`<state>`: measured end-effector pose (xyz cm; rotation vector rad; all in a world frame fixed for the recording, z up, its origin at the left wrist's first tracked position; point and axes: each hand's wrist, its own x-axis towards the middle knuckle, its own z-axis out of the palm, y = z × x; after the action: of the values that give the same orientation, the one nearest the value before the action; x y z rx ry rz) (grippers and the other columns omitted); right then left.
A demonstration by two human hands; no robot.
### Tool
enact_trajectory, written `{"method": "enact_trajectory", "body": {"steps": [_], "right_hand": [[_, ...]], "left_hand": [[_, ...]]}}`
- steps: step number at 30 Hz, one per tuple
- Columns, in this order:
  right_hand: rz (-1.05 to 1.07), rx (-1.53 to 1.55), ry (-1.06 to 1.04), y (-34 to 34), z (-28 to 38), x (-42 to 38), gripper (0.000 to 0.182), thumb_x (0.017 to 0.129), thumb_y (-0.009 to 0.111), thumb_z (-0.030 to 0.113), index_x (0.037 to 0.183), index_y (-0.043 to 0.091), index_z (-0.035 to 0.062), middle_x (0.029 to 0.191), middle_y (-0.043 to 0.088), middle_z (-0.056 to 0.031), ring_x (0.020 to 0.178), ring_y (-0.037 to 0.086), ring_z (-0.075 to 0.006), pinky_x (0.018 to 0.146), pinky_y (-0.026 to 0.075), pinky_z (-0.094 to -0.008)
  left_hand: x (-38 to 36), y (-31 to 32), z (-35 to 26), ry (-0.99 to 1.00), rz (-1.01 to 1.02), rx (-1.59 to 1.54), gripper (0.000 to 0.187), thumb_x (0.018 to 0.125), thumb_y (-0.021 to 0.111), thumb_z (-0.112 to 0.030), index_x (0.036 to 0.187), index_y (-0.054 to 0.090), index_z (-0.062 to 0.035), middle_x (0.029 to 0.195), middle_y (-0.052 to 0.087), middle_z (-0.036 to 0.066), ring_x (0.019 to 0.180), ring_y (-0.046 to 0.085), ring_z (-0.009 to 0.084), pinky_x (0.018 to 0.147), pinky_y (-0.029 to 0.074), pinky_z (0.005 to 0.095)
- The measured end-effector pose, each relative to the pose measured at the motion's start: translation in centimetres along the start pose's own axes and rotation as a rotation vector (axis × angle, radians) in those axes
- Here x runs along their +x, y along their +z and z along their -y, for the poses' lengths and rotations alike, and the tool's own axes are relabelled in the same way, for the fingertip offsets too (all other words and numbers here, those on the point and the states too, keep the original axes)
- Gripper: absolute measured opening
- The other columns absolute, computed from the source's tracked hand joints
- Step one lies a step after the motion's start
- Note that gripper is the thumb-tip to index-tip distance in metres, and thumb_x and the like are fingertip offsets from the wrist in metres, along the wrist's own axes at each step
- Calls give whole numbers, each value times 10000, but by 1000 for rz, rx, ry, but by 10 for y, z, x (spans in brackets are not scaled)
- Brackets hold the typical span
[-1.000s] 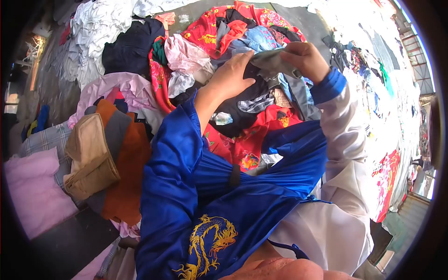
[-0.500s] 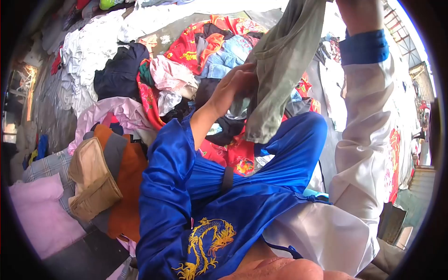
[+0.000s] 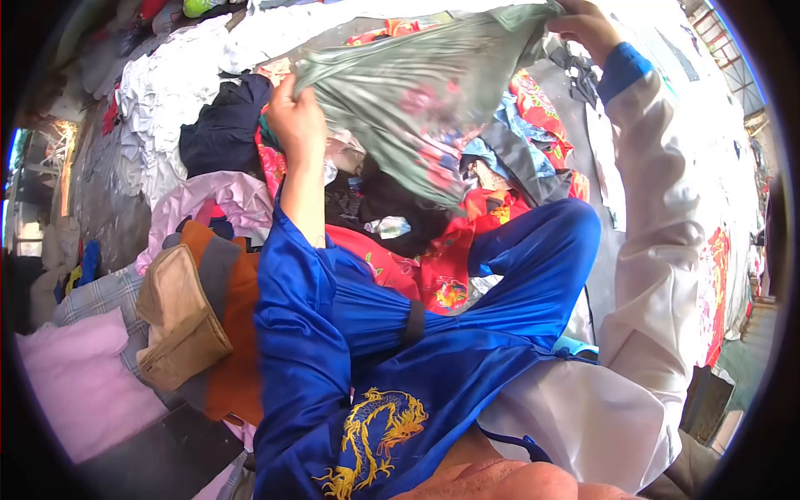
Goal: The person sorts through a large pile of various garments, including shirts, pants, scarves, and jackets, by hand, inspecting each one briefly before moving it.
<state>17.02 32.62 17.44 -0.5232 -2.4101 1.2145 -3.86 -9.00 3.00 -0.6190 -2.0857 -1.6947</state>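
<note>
A thin grey-green garment (image 3: 392, 92) with a pink and red floral print is spread in the air between my two hands, slightly blurred. My left hand (image 3: 298, 125) is closed on its left edge. Up at the right, my right hand (image 3: 587, 29) grips the opposite corner, with the cloth stretched taut between them. Below hangs the garment's lower point, over a heap of mixed clothes that includes red floral cloth (image 3: 446, 279), dark pieces (image 3: 400, 208) and a light blue denim-like piece (image 3: 508, 117).
To the left lie a navy garment (image 3: 221, 125), a white clothes pile (image 3: 171, 92) and a pink garment (image 3: 208, 200). Nearer me are folded tan trousers (image 3: 183, 317), an orange-brown piece (image 3: 237, 333) and a pale pink folded cloth (image 3: 83, 375). My bent blue-clad knee (image 3: 550, 242) borders the heap.
The garment has gone from hanging bunched on the right to being spread wide. My left hand has moved up and left with its edge; my right hand has shifted slightly left.
</note>
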Motion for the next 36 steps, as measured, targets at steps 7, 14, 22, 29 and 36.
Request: {"method": "enact_trajectory", "body": {"steps": [7,14,22,29,36], "right_hand": [[-601,-584,-490,-5,31,-37,138,885,678,106,1008,704,51,929,693,-51,804,654,-140,707,514,-281],[-109,-641,-299,64,-72,-113,218,845,667,107,1055,723,90,1049,707,-154,888,692,-313,804,544,-377],[847,-592,39,152,-151,-191,202,734,686,183,875,748,52,801,698,-160,807,690,-334,749,543,-406],[862,-657,19,168,-171,-198,214,696,697,218,853,744,79,804,700,-168,825,689,-360,747,542,-439],[724,-743,141,139,-141,-180,376,672,789,361,876,705,58,851,703,-179,874,685,-368,775,539,-457]], "left_hand": [[16,-37,-57,130,-352,-78,244,899,544,-36,1079,692,40,938,744,126,833,703,192,781,533,312],[-25,-68,10,-115,743,543,155,803,686,-116,943,708,-54,902,686,178,895,678,351,782,512,402],[-112,-62,29,17,1556,765,137,772,658,-125,874,695,-41,905,685,170,902,668,360,773,512,454],[-97,-52,17,-18,1497,732,122,780,668,-118,871,720,-55,767,675,188,744,681,351,683,511,453],[-65,-57,31,-537,1121,562,204,802,591,-36,947,735,-25,718,681,190,674,695,289,655,530,403]]}}
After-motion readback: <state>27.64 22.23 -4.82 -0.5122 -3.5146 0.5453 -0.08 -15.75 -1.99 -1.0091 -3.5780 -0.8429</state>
